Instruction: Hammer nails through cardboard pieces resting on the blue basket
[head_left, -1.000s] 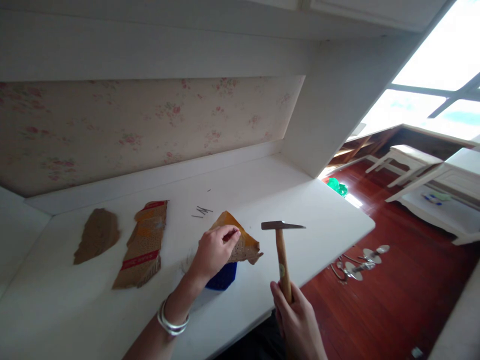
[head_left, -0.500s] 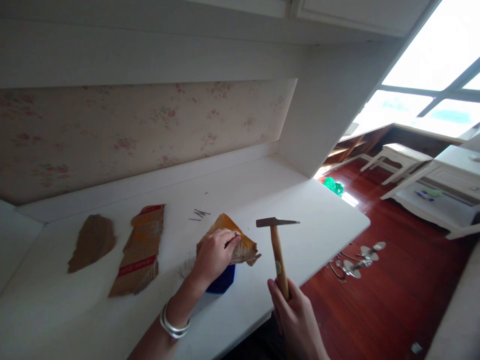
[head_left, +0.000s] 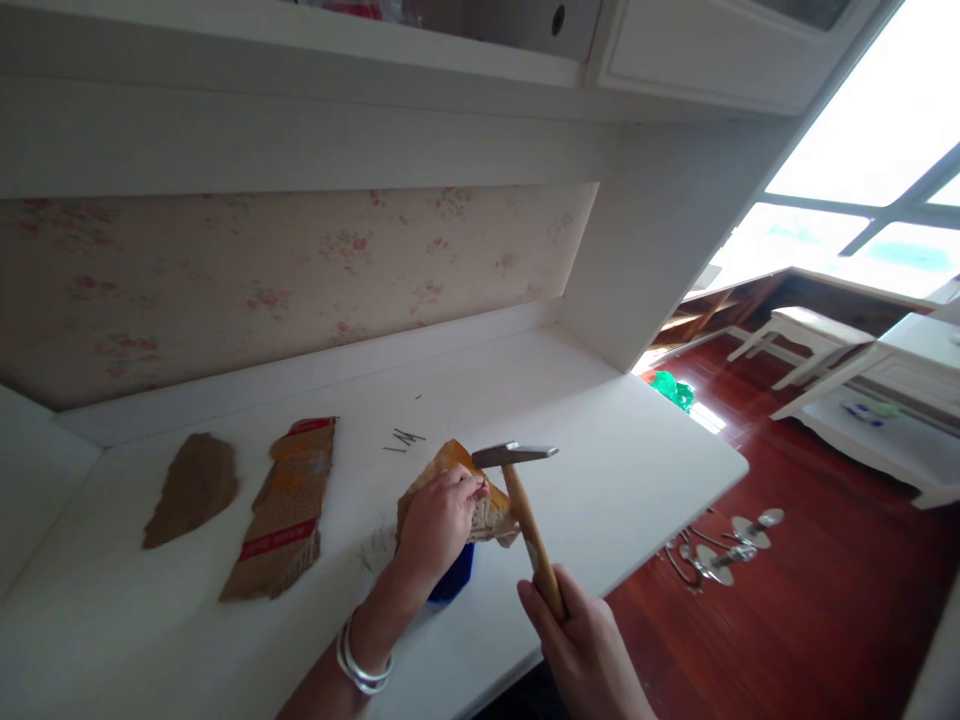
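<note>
I'm gripping the hammer (head_left: 532, 530) in my right hand (head_left: 581, 630), my fingers wrapping its wooden handle near the desk's (head_left: 615, 440) front edge. The handle is slanting away from me and leftward, while the head is lying crosswise to it, its blunt end pointing left and its thin end toward the desk's right corner. That blunt end is sitting just beyond my left fingertips, well nearer them than my right hand is; how high it is hanging, I can't tell. My left hand (head_left: 439, 515) is pinching narrowly over a torn cardboard piece (head_left: 491, 520) (anything between the fingertips is too small for me to make out). The cardboard is resting above a blue block (head_left: 454, 578) close to the front edge, and several thin nails (head_left: 405, 438) are lying farther off, toward the back edge.
</note>
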